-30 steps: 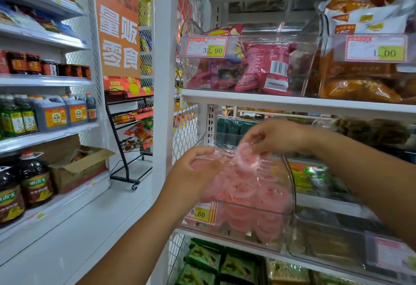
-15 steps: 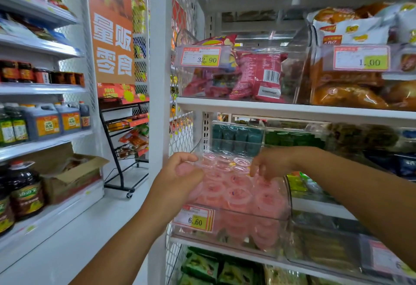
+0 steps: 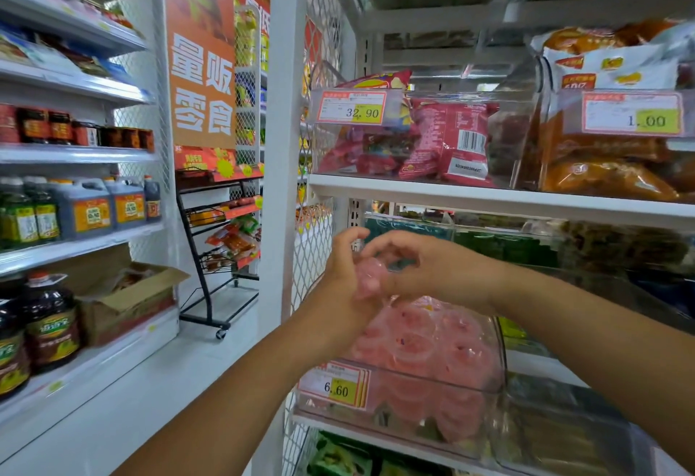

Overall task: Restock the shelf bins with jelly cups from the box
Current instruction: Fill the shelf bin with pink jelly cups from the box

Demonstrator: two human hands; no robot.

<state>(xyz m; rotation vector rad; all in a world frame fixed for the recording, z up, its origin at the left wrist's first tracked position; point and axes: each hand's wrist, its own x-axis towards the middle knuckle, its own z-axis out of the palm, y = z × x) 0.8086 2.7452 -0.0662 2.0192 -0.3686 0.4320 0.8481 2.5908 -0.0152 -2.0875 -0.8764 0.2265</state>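
One cup [image 3: 370, 277]: pink and blurred, held between my two hands just above the bin's rear left corner.
Left hand [image 3: 344, 268]: fingers curled round the cup from the left. I judge it is cradling the cup so the other hand can take it.
Right hand [image 3: 432, 268]: thumb and fingers curl onto the same cup and seem to pinch it for placing, though blur keeps me from being sure.
Bin [image 3: 498, 329]: clear, at the shelf's front left corner.
Pile [image 3: 425, 340]: pink cups heaped close to the bin's rim. I'd place the next one toward the back, where it is less likely to roll off the front.
Tag [image 3: 340, 387]: reads 6.60, on the bin's front wall.
Carton [image 3: 124, 299]: open, on the low shelf across the aisle, well apart. I cannot tell if it is the supply box.
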